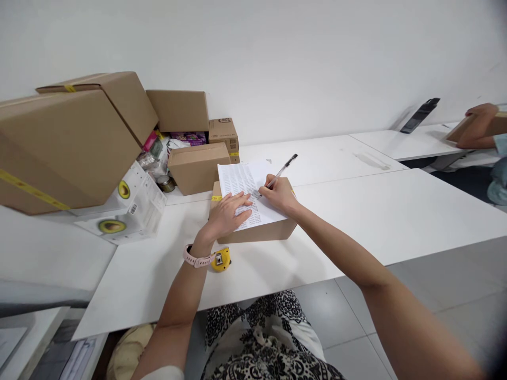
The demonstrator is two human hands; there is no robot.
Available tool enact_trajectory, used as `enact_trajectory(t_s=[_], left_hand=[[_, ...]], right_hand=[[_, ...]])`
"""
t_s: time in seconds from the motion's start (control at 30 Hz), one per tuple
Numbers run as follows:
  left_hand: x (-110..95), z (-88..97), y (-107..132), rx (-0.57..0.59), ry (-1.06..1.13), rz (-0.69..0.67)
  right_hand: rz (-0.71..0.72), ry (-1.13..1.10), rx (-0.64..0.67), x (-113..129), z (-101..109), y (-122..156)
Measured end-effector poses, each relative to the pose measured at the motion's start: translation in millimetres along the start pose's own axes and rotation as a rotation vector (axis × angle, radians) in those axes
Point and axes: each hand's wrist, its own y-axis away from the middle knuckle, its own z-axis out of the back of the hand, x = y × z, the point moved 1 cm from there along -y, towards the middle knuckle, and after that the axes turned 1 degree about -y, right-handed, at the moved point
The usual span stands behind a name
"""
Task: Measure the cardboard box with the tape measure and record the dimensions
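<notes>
Nearest, the left hand (pixel 229 214) lies flat, fingers spread, pinning a white printed sheet (pixel 247 198) atop a small brown cardboard box (pixel 257 229) on the white bench (pixel 356 221); the right hand (pixel 279 194) pinches a slim pen (pixel 282 171) over it. Loosened pressure could let paper slide. Behind the box, an open carton (pixel 182 113) holds packets.

Left side of the table (pixel 356 221) is pretty much blocked off: a big box (pixel 59 148) is stacked over a white carton (pixel 130 211), and more boxes (pixel 190 142) are packed in behind. The small box (pixel 257 229) is parked mid-table, with a tape measure (pixel 221 259) tucked just in front. To the right, bare tabletop is left open.
</notes>
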Motion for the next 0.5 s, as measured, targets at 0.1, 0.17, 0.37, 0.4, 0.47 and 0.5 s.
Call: enact_trajectory(t_s=[0.1,0.17,0.37,0.4,0.47,0.5], left_hand=[[-0.2,0.3,0.2,0.003,0.004,-0.009],[-0.2,0.6,0.4,0.001,0.008,-0.013],[0.2,0.5,0.0,0.007,0.01,-0.001],[0.3,0.4,0.0,0.009,0.01,0.001],[0.2,0.4,-0.1,0.011,0.008,0.004],[0.2,0.4,-0.1,0.012,0.007,0.005]], right_hand=[[0.002,-0.008,-0.015,-1.6,0.1,-0.8],[0.009,-0.016,-0.023,-2.3,0.1,-1.1],[0.006,0.001,-0.021,0.5,0.3,-0.1],[0.007,0.003,-0.021,1.1,0.4,0.2],[0.005,0.001,-0.019,1.5,0.5,0.4],[0.002,-0.003,-0.016,1.3,0.5,0.4]])
